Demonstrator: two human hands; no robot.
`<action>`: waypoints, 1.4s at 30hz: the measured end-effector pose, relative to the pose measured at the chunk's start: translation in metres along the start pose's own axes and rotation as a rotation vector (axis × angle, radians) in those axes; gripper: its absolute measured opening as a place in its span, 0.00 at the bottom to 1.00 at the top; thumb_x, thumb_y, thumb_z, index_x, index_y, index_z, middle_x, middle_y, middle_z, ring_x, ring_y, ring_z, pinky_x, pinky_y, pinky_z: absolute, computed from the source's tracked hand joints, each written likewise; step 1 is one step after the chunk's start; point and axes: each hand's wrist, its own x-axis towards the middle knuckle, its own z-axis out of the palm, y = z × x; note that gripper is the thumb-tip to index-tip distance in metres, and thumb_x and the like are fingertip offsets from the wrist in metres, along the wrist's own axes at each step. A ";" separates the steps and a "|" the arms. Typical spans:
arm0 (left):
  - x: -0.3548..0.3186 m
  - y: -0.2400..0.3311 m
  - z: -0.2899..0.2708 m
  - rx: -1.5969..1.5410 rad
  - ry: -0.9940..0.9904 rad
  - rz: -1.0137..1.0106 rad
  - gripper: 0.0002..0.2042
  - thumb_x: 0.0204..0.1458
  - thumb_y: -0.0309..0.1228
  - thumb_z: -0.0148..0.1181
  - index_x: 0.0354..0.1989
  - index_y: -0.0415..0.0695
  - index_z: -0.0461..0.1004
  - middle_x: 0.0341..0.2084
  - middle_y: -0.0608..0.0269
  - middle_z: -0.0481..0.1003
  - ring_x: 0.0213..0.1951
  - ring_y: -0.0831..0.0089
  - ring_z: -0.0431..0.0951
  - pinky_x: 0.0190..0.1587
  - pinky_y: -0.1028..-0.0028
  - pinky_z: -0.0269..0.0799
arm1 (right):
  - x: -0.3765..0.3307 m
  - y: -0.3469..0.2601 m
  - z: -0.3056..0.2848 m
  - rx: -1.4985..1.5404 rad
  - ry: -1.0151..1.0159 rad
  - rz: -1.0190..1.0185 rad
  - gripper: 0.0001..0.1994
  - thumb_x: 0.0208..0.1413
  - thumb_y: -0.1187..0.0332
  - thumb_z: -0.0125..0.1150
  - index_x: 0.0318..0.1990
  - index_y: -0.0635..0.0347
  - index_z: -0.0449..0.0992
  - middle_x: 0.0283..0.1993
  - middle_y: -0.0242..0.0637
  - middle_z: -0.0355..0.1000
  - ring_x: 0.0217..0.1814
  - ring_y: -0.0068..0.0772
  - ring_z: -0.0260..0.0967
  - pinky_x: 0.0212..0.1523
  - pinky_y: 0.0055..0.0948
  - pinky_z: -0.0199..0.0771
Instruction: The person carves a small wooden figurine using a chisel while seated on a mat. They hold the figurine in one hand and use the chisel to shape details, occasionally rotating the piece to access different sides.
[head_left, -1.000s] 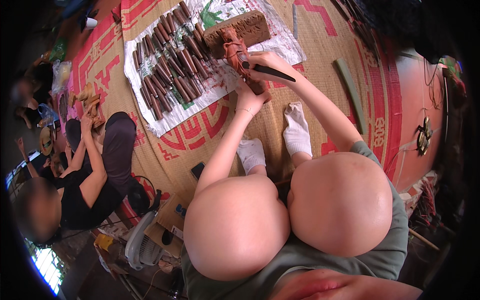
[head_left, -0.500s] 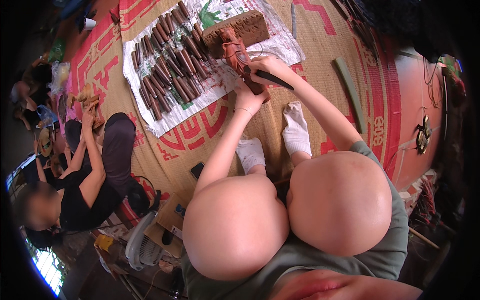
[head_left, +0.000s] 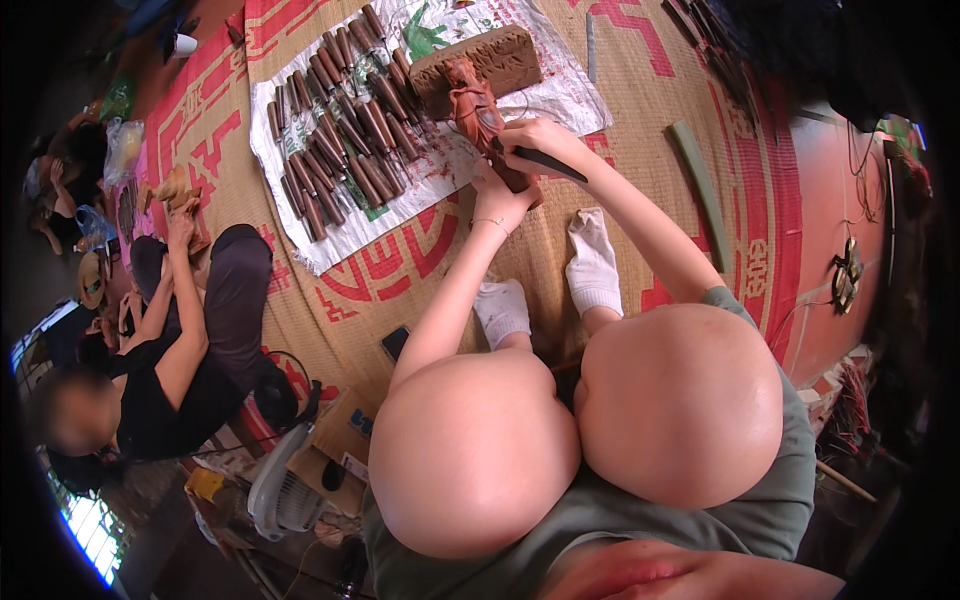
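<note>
A reddish carved wooden figurine (head_left: 474, 105) lies tilted with its far end against a brown wooden block (head_left: 510, 62). My left hand (head_left: 503, 198) is closed round its near end, fingers partly hidden beneath it. At the figurine's right side my right hand (head_left: 543, 142) is closed on a carving tool (head_left: 552, 164), whose dark handle sticks out under the palm toward the wrist. The tool's working tip is too small to make out. Left of the figurine, several wood-handled carving tools (head_left: 377, 124) lie in rows on a white sheet (head_left: 292, 232).
A patterned red and straw mat (head_left: 400, 250) covers the floor. A green-grey strip (head_left: 700, 190) lies to the right, a dark phone (head_left: 396, 342) near my left forearm. At the left a seated person (head_left: 175, 350) holds a pale wooden carving (head_left: 172, 192). A white fan (head_left: 280, 485) stands nearer me.
My hands keep nearly the same hold on the figurine and the tool. The whole view has shifted very slightly; the seated person's hands have moved a little.
</note>
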 end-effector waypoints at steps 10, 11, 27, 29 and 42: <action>-0.001 0.004 -0.004 -0.028 -0.033 -0.040 0.49 0.33 0.42 0.70 0.56 0.29 0.42 0.50 0.30 0.58 0.51 0.46 0.67 0.51 0.61 0.67 | -0.004 0.002 0.002 0.051 0.044 0.026 0.08 0.40 0.68 0.57 0.22 0.61 0.66 0.23 0.42 0.66 0.28 0.48 0.67 0.29 0.41 0.68; -0.001 0.006 -0.004 -0.023 -0.030 -0.048 0.50 0.33 0.42 0.70 0.57 0.29 0.42 0.50 0.30 0.58 0.51 0.46 0.67 0.52 0.60 0.67 | 0.000 0.002 0.000 0.070 0.063 0.016 0.08 0.40 0.68 0.57 0.22 0.61 0.66 0.23 0.42 0.66 0.28 0.48 0.67 0.29 0.42 0.68; 0.003 0.000 -0.006 0.000 -0.044 -0.013 0.50 0.33 0.45 0.69 0.56 0.28 0.41 0.50 0.27 0.57 0.49 0.43 0.68 0.51 0.62 0.67 | 0.002 0.001 0.001 0.059 0.055 0.021 0.10 0.40 0.66 0.57 0.22 0.62 0.66 0.23 0.43 0.66 0.27 0.48 0.68 0.30 0.40 0.68; 0.002 -0.002 -0.001 0.031 -0.012 -0.021 0.49 0.34 0.44 0.69 0.56 0.28 0.41 0.49 0.29 0.59 0.49 0.45 0.69 0.51 0.62 0.67 | -0.004 -0.002 0.001 0.071 0.016 0.087 0.10 0.40 0.66 0.58 0.22 0.62 0.66 0.22 0.43 0.66 0.28 0.47 0.68 0.31 0.39 0.68; -0.003 0.009 -0.003 0.045 -0.032 -0.047 0.50 0.36 0.44 0.69 0.58 0.28 0.40 0.52 0.25 0.55 0.51 0.43 0.67 0.53 0.61 0.66 | -0.005 -0.001 -0.001 0.101 0.031 0.035 0.08 0.40 0.69 0.56 0.23 0.63 0.64 0.26 0.43 0.65 0.29 0.48 0.67 0.31 0.42 0.67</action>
